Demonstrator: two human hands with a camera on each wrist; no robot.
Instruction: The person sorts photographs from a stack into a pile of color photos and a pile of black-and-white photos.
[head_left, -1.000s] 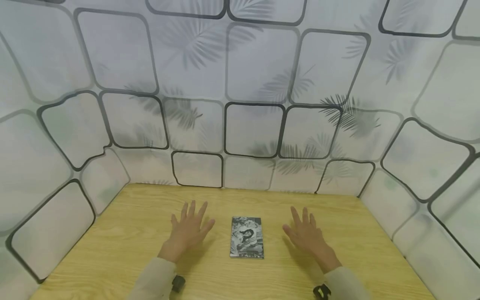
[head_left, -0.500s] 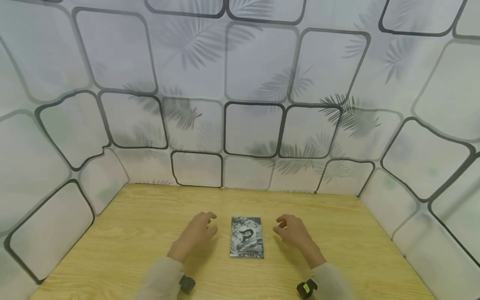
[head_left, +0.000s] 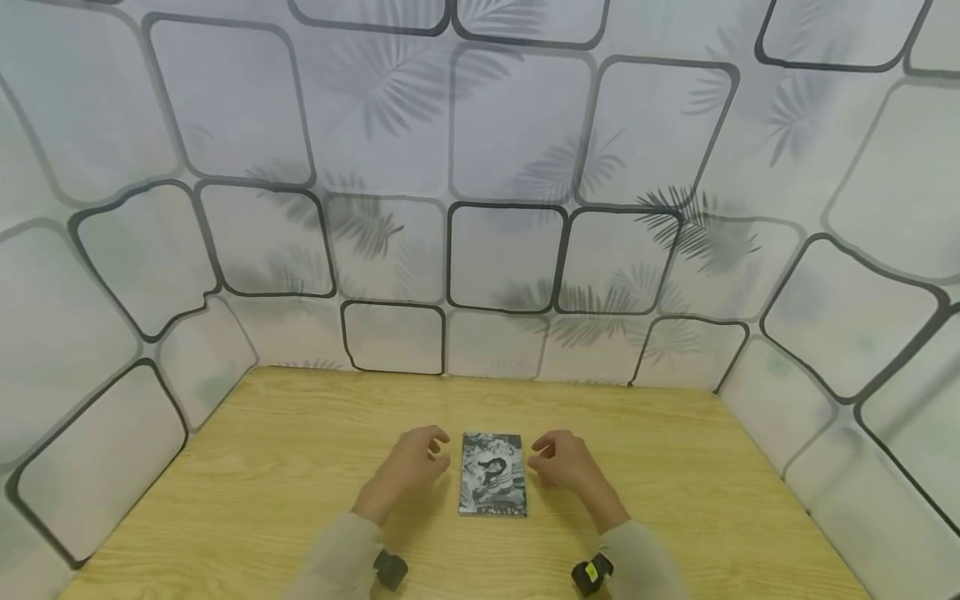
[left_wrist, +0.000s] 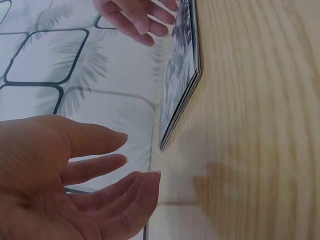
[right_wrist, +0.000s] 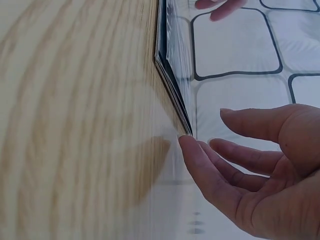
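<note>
A thin book [head_left: 492,473] with a black-and-white picture cover lies flat on the wooden table [head_left: 285,467]. My left hand [head_left: 420,458] hovers just left of it, fingers loosely curved and holding nothing. My right hand [head_left: 558,460] mirrors it just right of the book, also holding nothing. In the left wrist view the left hand [left_wrist: 100,170] is a short gap from the book's edge [left_wrist: 180,85]. In the right wrist view the right hand [right_wrist: 240,160] has a fingertip very close to the book's edge [right_wrist: 172,65]; whether it touches I cannot tell.
Walls [head_left: 495,192] covered in pale sheeting with dark rounded squares and leaf prints enclose the table at the back and both sides. A dark wrist strap [head_left: 390,570] sits on each beige sleeve.
Both hands moved inward from flat, spread positions apart from the book to either side of it, and their fingers have curled in towards its long edges. The book has not moved.
</note>
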